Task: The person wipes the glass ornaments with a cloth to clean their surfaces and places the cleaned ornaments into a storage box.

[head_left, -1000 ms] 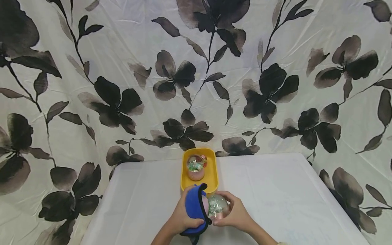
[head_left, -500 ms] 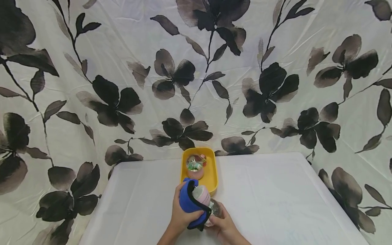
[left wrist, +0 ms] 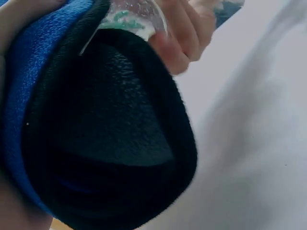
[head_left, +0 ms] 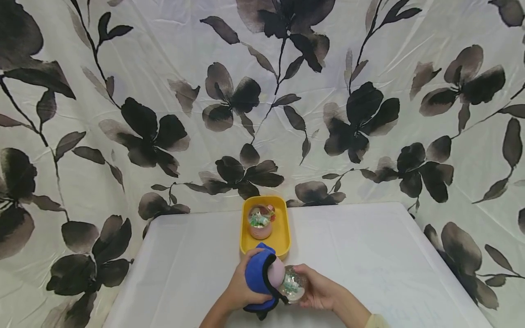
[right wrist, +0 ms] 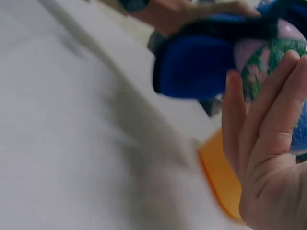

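Observation:
In the head view my left hand (head_left: 239,288) grips a blue cloth (head_left: 257,272) with black edging, its thumb over the near side. A rounded pink part (head_left: 276,272) sits in the cloth's fold. Against it is the clear ball of a snow globe (head_left: 293,285) with green and glitter inside, lying on its side. My right hand (head_left: 321,288) holds this ball from the right; the right wrist view shows its fingers (right wrist: 268,110) along the ball. The cloth's dark inner side (left wrist: 110,110) fills much of the left wrist view.
A yellow tray (head_left: 284,228) stands just beyond my hands. In it is another snow globe (head_left: 260,222) with a pink base and a small red piece beside it. The white table (head_left: 369,255) ends at a floral curtain (head_left: 303,114).
The cloth and pink part have tilted, then turned back to face right. My right hand dipped toward me and under the cloth, then came back out to the right side of the ball.

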A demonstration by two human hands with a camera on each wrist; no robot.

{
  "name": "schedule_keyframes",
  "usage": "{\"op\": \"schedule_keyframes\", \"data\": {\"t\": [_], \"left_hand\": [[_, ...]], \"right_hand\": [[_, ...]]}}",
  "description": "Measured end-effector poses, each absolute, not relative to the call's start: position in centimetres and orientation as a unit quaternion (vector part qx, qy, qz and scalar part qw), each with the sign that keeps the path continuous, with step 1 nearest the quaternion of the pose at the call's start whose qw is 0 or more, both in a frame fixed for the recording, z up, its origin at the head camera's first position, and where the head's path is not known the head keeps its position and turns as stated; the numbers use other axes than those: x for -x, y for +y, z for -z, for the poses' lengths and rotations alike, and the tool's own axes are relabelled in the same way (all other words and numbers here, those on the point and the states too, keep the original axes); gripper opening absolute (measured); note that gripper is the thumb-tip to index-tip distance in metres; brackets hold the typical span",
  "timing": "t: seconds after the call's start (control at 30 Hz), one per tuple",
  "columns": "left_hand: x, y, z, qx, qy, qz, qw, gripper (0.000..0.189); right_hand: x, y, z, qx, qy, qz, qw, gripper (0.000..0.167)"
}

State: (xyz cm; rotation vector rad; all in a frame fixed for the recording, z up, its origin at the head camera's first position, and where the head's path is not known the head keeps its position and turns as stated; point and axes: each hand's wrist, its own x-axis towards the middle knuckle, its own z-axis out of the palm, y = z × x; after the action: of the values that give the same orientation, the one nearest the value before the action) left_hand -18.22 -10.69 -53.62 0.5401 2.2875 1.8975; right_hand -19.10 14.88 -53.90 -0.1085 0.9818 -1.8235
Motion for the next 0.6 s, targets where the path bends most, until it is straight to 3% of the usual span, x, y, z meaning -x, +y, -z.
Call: {"op": "schedule_keyframes", "data": {"t": [0.1, 0.2, 0.4, 0.6], "left_hand": [[18.5, -10.9, 53.5, -0.187, 0.764, -0.609, 0.101, 0.101], [18.7, -11.1, 53.5, -0.200, 0.763, -0.601, 0.129, 0.101], [18.9, -11.3, 53.3, -0.206, 0.756, -0.598, 0.170, 0.089], [19.1, -10.9, 53.2, -0.182, 0.770, -0.582, 0.187, 0.075]], "right_hand": [[20.8, 15.4, 53.1, 0.074, 0.473, 0.704, 0.525, 0.061], [22.3, 15.7, 52.1, 0.080, 0.556, 0.654, 0.507, 0.065], [23.9, 15.1, 49.6, 0.077, 0.747, 0.522, 0.403, 0.059], [24.6, 14.1, 47.9, 0.143, 0.829, 0.445, 0.306, 0.042]]}}
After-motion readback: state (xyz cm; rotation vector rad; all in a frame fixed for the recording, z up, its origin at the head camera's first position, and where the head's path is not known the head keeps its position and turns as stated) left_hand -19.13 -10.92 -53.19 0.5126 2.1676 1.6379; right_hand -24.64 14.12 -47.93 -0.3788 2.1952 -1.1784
